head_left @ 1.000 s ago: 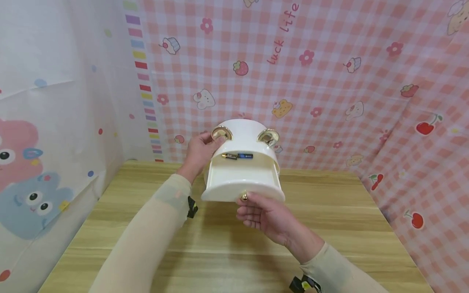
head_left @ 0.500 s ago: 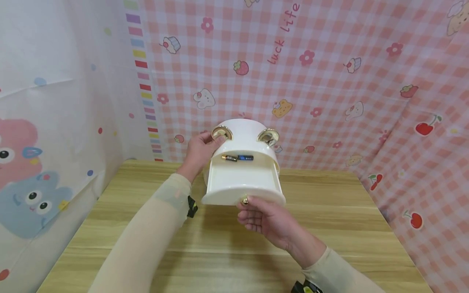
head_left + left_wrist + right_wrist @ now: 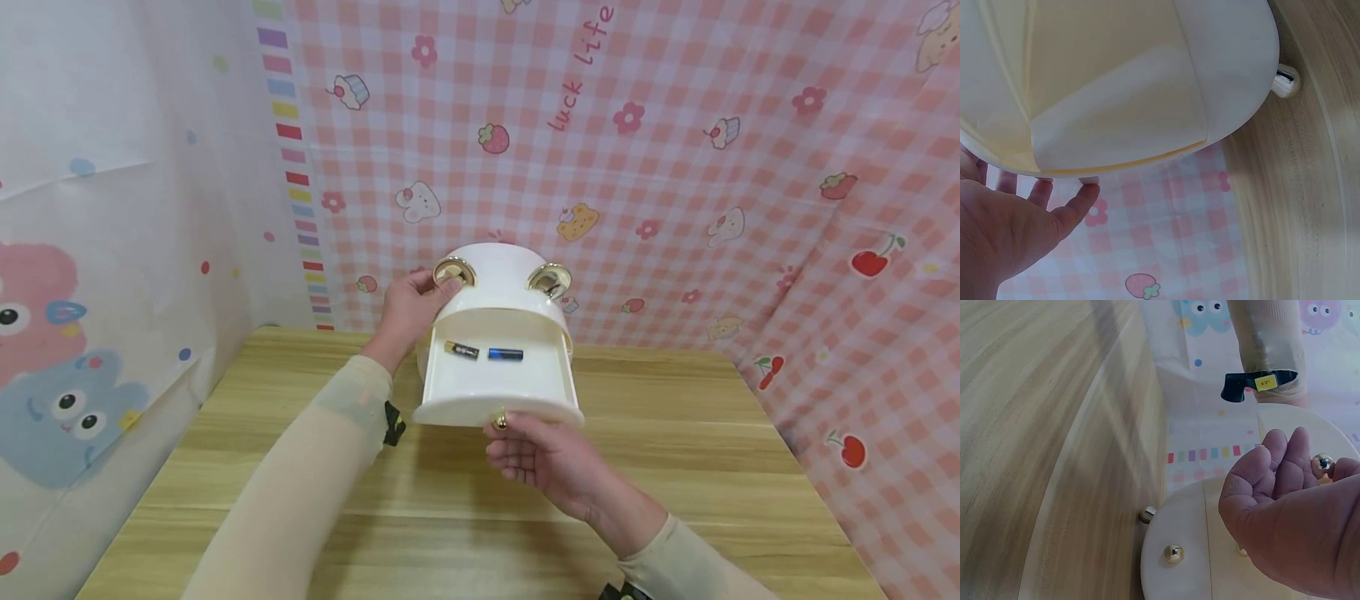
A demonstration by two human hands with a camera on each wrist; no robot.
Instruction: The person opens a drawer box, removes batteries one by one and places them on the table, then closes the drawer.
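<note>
A white cabinet [image 3: 498, 279] with two gold, ear-like rings stands on the table, its top drawer [image 3: 495, 383] pulled out. Inside the drawer lie a black-and-gold battery [image 3: 461, 350] and a blue-and-black battery [image 3: 506, 354], a small gap between them. My left hand [image 3: 408, 312] grips the cabinet's upper left side, the thumb over the left gold ring [image 3: 454, 273]. In the left wrist view, its fingertips reach the cabinet's edge. Between thumb and index finger, my right hand [image 3: 555, 467] pinches the round gold knob [image 3: 500, 422] on the drawer front; its other fingers are loosely curled.
A wooden table [image 3: 675, 467] extends in front of and beside the cabinet. Pink checked cloth [image 3: 675, 167] hangs close behind. More gold knobs [image 3: 1174, 554] show lower on the cabinet front, near a gold foot [image 3: 1147, 514].
The drawer front has come slightly toward me with my right hand. Both batteries have slid from the back of the drawer toward its front. My left hand has stayed put.
</note>
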